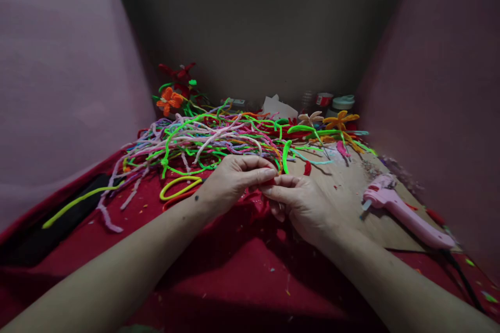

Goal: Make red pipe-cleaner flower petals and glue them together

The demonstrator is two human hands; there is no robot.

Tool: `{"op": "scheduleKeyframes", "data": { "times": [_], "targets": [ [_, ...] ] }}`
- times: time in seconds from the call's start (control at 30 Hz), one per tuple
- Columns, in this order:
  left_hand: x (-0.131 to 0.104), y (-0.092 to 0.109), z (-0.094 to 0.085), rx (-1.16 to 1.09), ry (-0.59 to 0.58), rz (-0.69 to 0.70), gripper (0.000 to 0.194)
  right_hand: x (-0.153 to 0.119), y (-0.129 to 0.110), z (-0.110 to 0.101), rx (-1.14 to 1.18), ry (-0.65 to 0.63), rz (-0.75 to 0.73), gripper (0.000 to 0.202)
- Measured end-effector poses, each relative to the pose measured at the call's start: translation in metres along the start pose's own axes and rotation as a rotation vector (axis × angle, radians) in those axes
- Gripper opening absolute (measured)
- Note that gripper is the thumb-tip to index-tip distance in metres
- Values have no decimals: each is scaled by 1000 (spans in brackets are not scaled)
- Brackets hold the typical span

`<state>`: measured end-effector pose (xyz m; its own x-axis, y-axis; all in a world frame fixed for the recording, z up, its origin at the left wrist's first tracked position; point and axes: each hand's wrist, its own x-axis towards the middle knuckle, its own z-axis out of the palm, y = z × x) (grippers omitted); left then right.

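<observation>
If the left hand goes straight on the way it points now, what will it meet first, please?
The left hand would most likely meet the right hand first, close by the red piece; the depth between them is unclear.

I'm at a small craft corner, hemmed in by plain pinkish side panels [66, 78]. A tangled heap of multicoloured fuzzy pipe cleaners [219, 140] shows it: right of that heap lies a pink plastic glue gun [406, 213] on a pale wooden board [332, 187], behind its left end stands an orange fuzzy-petalled flower [170, 101], and crumbs litter the deep-red cloth [234, 270] nearer me.
</observation>
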<state>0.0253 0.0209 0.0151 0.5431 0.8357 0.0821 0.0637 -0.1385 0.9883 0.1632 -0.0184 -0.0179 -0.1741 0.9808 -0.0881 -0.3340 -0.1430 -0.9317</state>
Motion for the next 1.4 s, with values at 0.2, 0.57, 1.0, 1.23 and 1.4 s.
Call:
{"op": "scheduleKeyframes", "data": {
  "times": [0.2, 0.57, 1.0, 1.23, 1.4],
  "targets": [
    [-2, 10, -3, 511, 25, 122, 17, -1, 1, 1, -99, -1, -26, 21],
    [0, 7, -10, 677, -57, 217, 16, -1, 4, 0, -201, 3, 70, 20],
    [1, 9, -10, 546, -159, -26, 24, 5, 2, -9, -15, 112, -32, 20],
    [-2, -2, -9, 938, -9, 353, 20, 7, 2, -8, -57, 162, -19, 22],
    [4, 2, -15, 402, -23, 41, 22, 5, 1, -8, -37, 105, 0, 18]
  ]
}}
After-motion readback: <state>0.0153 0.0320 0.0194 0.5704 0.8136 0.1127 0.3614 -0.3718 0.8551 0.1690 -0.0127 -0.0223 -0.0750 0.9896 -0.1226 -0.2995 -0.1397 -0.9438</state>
